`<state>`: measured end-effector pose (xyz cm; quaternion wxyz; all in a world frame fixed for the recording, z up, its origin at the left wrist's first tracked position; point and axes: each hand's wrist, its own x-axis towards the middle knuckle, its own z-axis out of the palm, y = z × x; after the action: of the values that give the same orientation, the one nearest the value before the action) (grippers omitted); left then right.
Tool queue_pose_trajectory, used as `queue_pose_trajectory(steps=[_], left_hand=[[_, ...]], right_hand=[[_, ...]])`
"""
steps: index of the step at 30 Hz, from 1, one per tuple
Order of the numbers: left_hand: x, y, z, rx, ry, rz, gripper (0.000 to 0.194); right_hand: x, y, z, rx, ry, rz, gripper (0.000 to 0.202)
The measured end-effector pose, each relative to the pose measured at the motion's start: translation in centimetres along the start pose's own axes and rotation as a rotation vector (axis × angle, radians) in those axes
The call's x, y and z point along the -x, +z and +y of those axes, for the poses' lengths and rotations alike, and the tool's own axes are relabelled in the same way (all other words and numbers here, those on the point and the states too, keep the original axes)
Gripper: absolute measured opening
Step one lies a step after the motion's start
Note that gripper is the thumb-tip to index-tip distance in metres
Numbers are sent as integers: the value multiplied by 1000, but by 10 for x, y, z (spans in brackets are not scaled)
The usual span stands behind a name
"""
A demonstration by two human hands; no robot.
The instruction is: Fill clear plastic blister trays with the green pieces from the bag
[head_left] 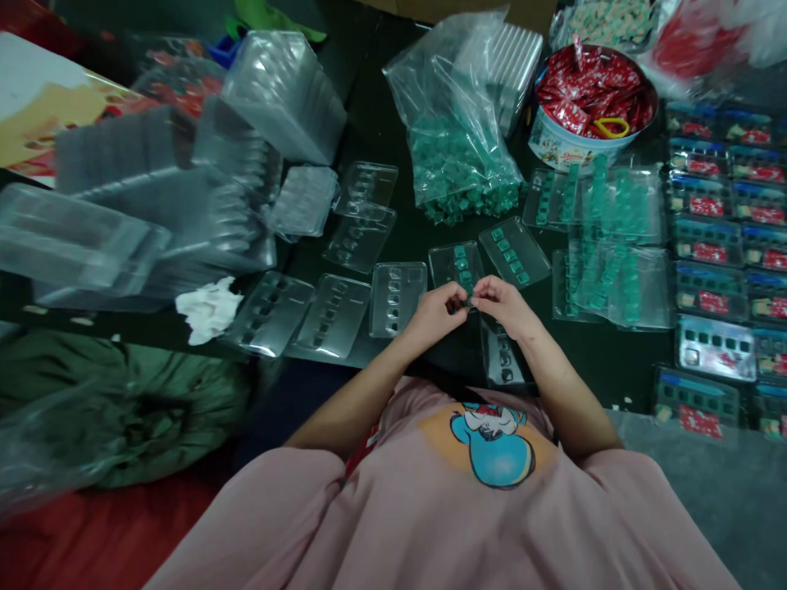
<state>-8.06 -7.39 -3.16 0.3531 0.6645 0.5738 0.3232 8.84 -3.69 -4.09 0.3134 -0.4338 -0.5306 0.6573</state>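
Note:
My left hand (439,310) and my right hand (501,305) meet at the fingertips, both closed in a pinch. Between them is a small green piece (469,301), mostly covered by the fingers. Just beyond the hands lies a clear plastic tray (438,260) with a row of green pieces, partly hidden by my left hand. A second filled tray (534,256) lies tilted to its right. Under my right wrist is a tray with bare wells (504,365). To the left of my hands sit more unfilled trays (398,299). A clear bag of green pieces (464,164) stands behind.
Stacked filled trays (648,279) lie at right, beside rows of packed trays (707,246). Behind stands a round tin (571,152) with red packets and yellow-handled scissors (611,127). Stacks of clear plastic trays (153,213) and a crumpled white tissue (207,311) lie at left.

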Motion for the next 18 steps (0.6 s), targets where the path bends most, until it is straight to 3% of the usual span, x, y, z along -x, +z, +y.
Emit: queue_pose_trajectory(steps=[5, 11, 18], left_hand=[[-1, 3, 2, 30, -48, 5, 7], [-5, 11, -1, -102, -56, 27, 8], [-6, 14, -6, -292, -4, -36, 16]], right_hand=[[-2, -4, 4, 97, -21, 87, 16], [2, -3, 8, 516, -95, 213, 3], [6, 2, 6, 737, -115, 199, 12]])
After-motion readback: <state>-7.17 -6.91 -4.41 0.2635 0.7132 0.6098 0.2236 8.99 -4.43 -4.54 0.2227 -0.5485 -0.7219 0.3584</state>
